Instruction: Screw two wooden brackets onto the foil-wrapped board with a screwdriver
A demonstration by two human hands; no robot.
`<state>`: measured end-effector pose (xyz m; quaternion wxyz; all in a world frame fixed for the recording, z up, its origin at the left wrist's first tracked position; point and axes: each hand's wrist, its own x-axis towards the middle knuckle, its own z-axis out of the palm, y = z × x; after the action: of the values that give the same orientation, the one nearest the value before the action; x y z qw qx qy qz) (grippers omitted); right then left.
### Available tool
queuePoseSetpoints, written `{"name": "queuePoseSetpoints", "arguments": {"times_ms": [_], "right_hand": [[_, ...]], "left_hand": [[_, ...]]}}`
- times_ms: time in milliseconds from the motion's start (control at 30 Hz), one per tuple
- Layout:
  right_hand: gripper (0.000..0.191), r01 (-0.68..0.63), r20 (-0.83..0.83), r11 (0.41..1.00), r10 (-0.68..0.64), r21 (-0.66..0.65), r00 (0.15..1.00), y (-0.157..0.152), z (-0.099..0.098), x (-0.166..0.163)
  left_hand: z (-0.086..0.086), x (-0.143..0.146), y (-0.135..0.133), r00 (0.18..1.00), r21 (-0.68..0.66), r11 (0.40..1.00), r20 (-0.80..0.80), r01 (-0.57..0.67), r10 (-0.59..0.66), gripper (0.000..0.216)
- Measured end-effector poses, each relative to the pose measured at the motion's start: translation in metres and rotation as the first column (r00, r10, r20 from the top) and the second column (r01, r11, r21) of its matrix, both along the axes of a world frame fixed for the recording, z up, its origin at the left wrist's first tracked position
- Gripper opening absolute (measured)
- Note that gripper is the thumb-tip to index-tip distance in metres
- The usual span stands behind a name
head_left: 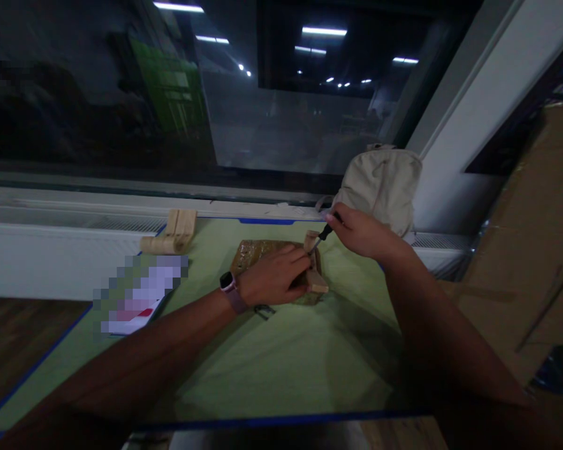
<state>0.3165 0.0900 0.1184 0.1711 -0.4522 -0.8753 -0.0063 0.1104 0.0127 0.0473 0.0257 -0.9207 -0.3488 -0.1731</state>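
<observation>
My right hand (pixel 356 230) is closed round the black handle of a screwdriver (pixel 326 231). Its shaft slants down and left to a small light wooden piece (pixel 317 282). Bent fingers of my left hand (pixel 278 275), with a watch on that wrist, press round this wooden piece from the left. Under both lies a brown block (pixel 249 251) that looks wrapped in shiny clear film. My left hand covers much of the block, and the screwdriver's tip is hard to make out. Some small dark metal bits (pixel 264 311) lie just below my left wrist.
The green table (pixel 281 375) has a blue edge. At its back left stands a curved wooden piece (pixel 181 230), with a blurred-out flat item (pixel 145 300) nearer. A beige backpack (pixel 380 187) rests by the window at the back right. Large cardboard (pixel 511 250) stands on the right.
</observation>
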Motion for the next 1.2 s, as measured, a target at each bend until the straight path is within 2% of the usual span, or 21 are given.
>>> {"name": "queuePoseSetpoints", "arguments": {"times_ms": [100,167,367,533,633,767,833,900,1033,1200], "right_hand": [[0.016,-0.236,-0.120,0.969,0.227,-0.072,0.967,-0.001,0.000,0.000],[0.012,-0.323,-0.158,0.943,0.308,-0.084,0.938,-0.005,0.000,-0.002],[0.016,-0.386,-0.162,0.922,0.375,-0.041,0.913,-0.012,0.001,-0.008],[0.015,-0.474,-0.288,0.880,0.460,0.020,0.840,-0.002,-0.008,-0.015],[0.017,-0.413,-0.333,0.903,0.427,0.115,0.841,0.006,-0.016,-0.017],[0.025,-0.165,-0.290,0.971,0.210,0.172,0.934,0.008,-0.020,-0.017],[0.033,-0.058,-0.238,0.977,0.106,0.203,0.966,0.004,-0.018,-0.018],[0.040,-0.011,-0.162,0.977,0.046,0.211,0.986,-0.001,-0.014,-0.018],[0.038,-0.062,-0.079,0.990,0.072,0.124,0.994,-0.007,-0.006,-0.016],[0.037,-0.271,-0.183,0.962,0.274,0.041,0.944,-0.001,-0.006,-0.009]], "left_hand": [[0.000,0.001,0.000,1.000,-0.023,1.000,0.006,-0.009,0.009,0.024],[-0.001,0.001,0.000,1.000,-0.035,0.999,0.016,-0.007,0.008,0.026],[-0.004,0.001,0.001,0.999,-0.039,0.999,0.034,-0.004,0.005,0.033],[-0.002,0.000,0.000,1.000,-0.037,0.999,0.026,-0.005,0.006,0.028],[0.000,0.000,-0.001,1.000,-0.048,0.999,0.015,-0.005,0.006,0.027],[0.001,0.001,-0.001,1.000,-0.055,0.998,0.004,-0.010,0.011,0.026],[0.001,0.001,-0.002,1.000,-0.059,0.998,0.002,-0.009,0.010,0.026],[0.001,0.001,-0.002,1.000,-0.059,0.998,0.007,-0.008,0.009,0.025],[0.000,0.001,-0.001,1.000,-0.061,0.998,0.029,-0.010,0.012,0.026],[-0.001,0.000,0.000,0.999,-0.059,0.998,0.036,0.002,0.000,0.027]]}}
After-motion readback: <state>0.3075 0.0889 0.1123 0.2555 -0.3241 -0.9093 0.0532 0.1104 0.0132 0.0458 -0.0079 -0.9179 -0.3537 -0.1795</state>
